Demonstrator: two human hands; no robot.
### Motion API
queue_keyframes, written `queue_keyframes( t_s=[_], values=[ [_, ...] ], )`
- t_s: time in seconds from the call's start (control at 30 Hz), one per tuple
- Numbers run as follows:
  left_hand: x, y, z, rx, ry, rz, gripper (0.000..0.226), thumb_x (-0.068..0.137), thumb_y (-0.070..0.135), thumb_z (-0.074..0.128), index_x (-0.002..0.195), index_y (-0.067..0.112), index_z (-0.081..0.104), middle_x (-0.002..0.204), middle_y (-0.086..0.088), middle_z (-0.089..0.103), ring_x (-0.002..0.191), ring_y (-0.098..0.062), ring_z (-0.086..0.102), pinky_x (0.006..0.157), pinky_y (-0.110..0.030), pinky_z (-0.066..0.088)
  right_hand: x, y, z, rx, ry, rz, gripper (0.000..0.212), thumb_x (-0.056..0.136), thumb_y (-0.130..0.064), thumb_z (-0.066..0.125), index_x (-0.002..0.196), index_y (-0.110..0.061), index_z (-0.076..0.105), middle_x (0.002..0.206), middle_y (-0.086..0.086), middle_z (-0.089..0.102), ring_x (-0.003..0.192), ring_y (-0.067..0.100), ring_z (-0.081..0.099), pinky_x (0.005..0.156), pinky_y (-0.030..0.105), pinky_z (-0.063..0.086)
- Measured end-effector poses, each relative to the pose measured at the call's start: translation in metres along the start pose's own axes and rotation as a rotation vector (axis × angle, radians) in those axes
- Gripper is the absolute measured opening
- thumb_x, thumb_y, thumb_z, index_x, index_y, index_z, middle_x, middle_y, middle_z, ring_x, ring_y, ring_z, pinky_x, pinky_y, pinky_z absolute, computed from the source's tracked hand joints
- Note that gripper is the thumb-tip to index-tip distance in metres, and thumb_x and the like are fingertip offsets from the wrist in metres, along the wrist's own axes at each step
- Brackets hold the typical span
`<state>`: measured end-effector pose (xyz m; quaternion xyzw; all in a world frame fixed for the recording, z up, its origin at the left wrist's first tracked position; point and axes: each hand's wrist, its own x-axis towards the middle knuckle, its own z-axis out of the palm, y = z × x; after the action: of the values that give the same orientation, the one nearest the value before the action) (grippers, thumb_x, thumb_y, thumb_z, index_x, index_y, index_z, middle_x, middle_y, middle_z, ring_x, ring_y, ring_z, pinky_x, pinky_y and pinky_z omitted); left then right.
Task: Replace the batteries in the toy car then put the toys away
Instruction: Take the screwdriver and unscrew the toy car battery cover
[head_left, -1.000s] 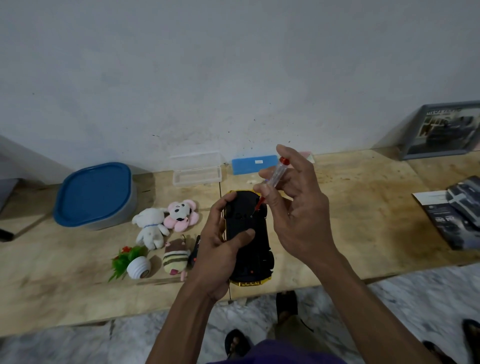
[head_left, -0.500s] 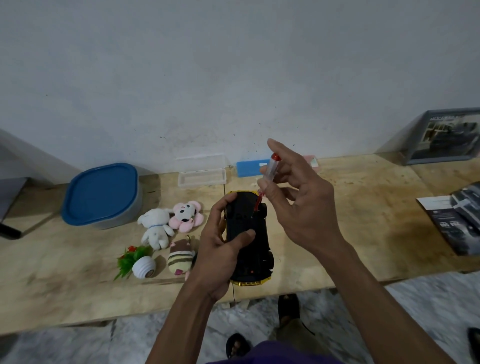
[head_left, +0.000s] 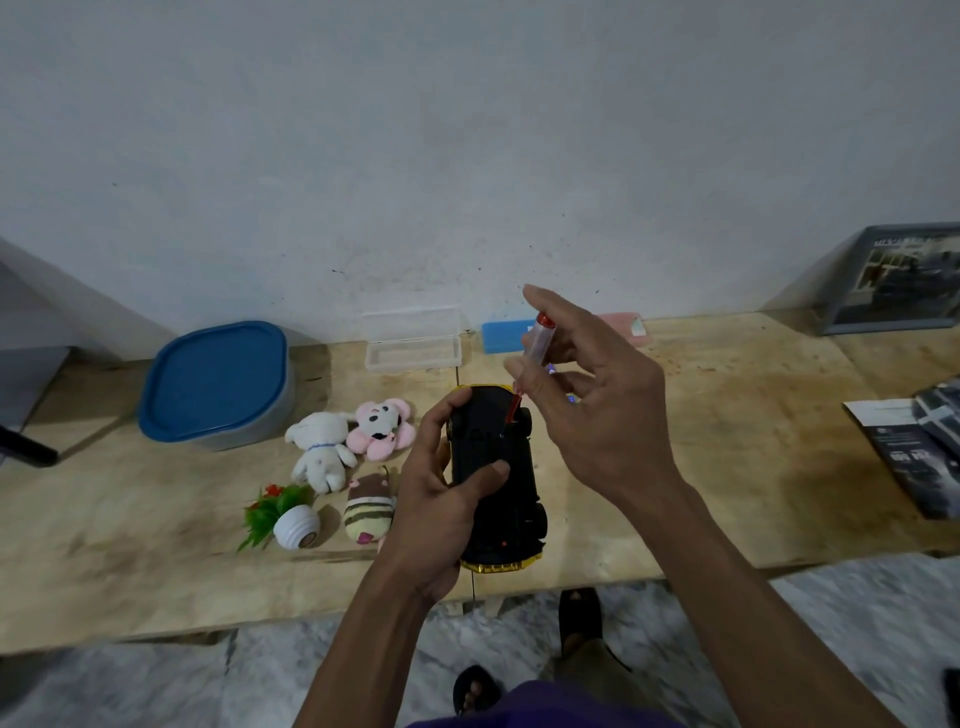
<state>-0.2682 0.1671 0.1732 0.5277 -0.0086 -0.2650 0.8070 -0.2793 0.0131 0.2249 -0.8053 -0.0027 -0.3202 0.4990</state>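
A black toy car with yellow trim is turned underside up above the wooden table. My left hand grips its left side, thumb across the underside. My right hand pinches a small screwdriver with a clear handle and red cap. Its red shaft points down onto the front part of the car's underside. Left of the car lie a white plush, a pink flower plush, a striped plush and a small potted toy plant.
A grey tub with a blue lid stands at the back left. A clear plastic case, a blue box and a pink item line the wall. Booklets and a framed picture are at the right.
My right hand has kept the screwdriver on the car's underside and shifted its fingers slightly around the handle. The left hand and the car have stayed put.
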Motion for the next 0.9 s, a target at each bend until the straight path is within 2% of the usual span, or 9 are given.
queue_keyframes(
  t_s=[0.1, 0.23, 0.37, 0.47, 0.57, 0.63, 0.73, 0.9],
  values=[
    [-0.002, 0.0, 0.0, -0.006, 0.002, -0.006, 0.069, 0.088, -0.015, 0.063, 0.133, 0.036, 0.057, 0.134, -0.014, 0.062, 0.108, -0.044, 0.067, 0.074, -0.048, 0.061, 0.0, 0.0, -0.003, 0.013, -0.067, 0.032, 0.051, 0.096, -0.015, 0.065, 0.144, -0.021, 0.05, 0.115, -0.004, 0.07, 0.101, 0.009, 0.071, 0.081, 0.03, 0.062],
    [-0.002, -0.001, -0.001, -0.007, -0.011, 0.009, 0.069, 0.087, -0.015, 0.064, 0.135, 0.035, 0.056, 0.135, -0.015, 0.061, 0.11, -0.044, 0.067, 0.075, -0.049, 0.061, -0.001, -0.003, -0.003, -0.034, -0.017, -0.016, 0.049, 0.092, -0.019, 0.073, 0.138, -0.02, 0.056, 0.113, -0.005, 0.066, 0.094, 0.009, 0.068, 0.072, 0.025, 0.062],
    [-0.003, -0.002, 0.0, -0.004, -0.01, 0.008, 0.069, 0.087, -0.014, 0.065, 0.135, 0.035, 0.056, 0.135, -0.017, 0.06, 0.11, -0.045, 0.066, 0.076, -0.05, 0.06, -0.001, -0.002, -0.005, 0.027, -0.061, 0.047, 0.059, 0.095, -0.015, 0.069, 0.146, -0.029, 0.045, 0.114, -0.006, 0.07, 0.097, 0.008, 0.072, 0.081, 0.023, 0.06],
    [-0.005, -0.002, -0.001, -0.006, -0.002, 0.013, 0.069, 0.087, -0.014, 0.065, 0.135, 0.035, 0.056, 0.135, -0.017, 0.061, 0.11, -0.045, 0.066, 0.076, -0.049, 0.061, -0.004, -0.002, -0.002, 0.082, -0.055, 0.066, 0.049, 0.095, -0.012, 0.068, 0.139, -0.02, 0.049, 0.116, -0.005, 0.07, 0.099, 0.01, 0.072, 0.08, 0.033, 0.062],
    [-0.006, -0.001, -0.001, -0.001, 0.005, 0.03, 0.069, 0.087, -0.015, 0.065, 0.135, 0.034, 0.056, 0.133, -0.015, 0.062, 0.108, -0.043, 0.067, 0.075, -0.048, 0.061, -0.006, -0.004, 0.0, 0.009, 0.037, 0.016, 0.048, 0.091, -0.016, 0.074, 0.134, -0.021, 0.055, 0.108, -0.005, 0.066, 0.093, 0.004, 0.066, 0.069, 0.023, 0.061],
    [-0.008, -0.001, -0.001, 0.002, 0.008, 0.035, 0.069, 0.086, -0.016, 0.064, 0.134, 0.033, 0.056, 0.132, -0.016, 0.063, 0.108, -0.043, 0.068, 0.074, -0.047, 0.061, -0.007, -0.005, 0.0, 0.01, 0.035, 0.013, 0.051, 0.091, -0.014, 0.074, 0.137, -0.022, 0.055, 0.105, -0.005, 0.065, 0.091, 0.004, 0.065, 0.069, 0.019, 0.059],
    [-0.011, -0.003, -0.003, -0.007, 0.005, 0.024, 0.069, 0.086, -0.015, 0.065, 0.134, 0.034, 0.057, 0.133, -0.02, 0.061, 0.108, -0.046, 0.066, 0.074, -0.047, 0.061, -0.008, -0.006, 0.0, 0.017, -0.035, 0.023, 0.054, 0.093, -0.009, 0.07, 0.142, -0.021, 0.052, 0.101, -0.006, 0.069, 0.092, 0.009, 0.069, 0.074, 0.017, 0.058],
    [-0.013, -0.004, -0.004, 0.0, -0.007, 0.036, 0.07, 0.086, -0.016, 0.064, 0.133, 0.035, 0.057, 0.132, -0.021, 0.061, 0.108, -0.044, 0.067, 0.074, -0.046, 0.06, -0.006, -0.008, 0.002, 0.067, -0.012, 0.023, 0.043, 0.092, -0.017, 0.073, 0.133, -0.022, 0.06, 0.093, -0.005, 0.07, 0.084, 0.011, 0.072, 0.073, 0.022, 0.06]
  ],
)
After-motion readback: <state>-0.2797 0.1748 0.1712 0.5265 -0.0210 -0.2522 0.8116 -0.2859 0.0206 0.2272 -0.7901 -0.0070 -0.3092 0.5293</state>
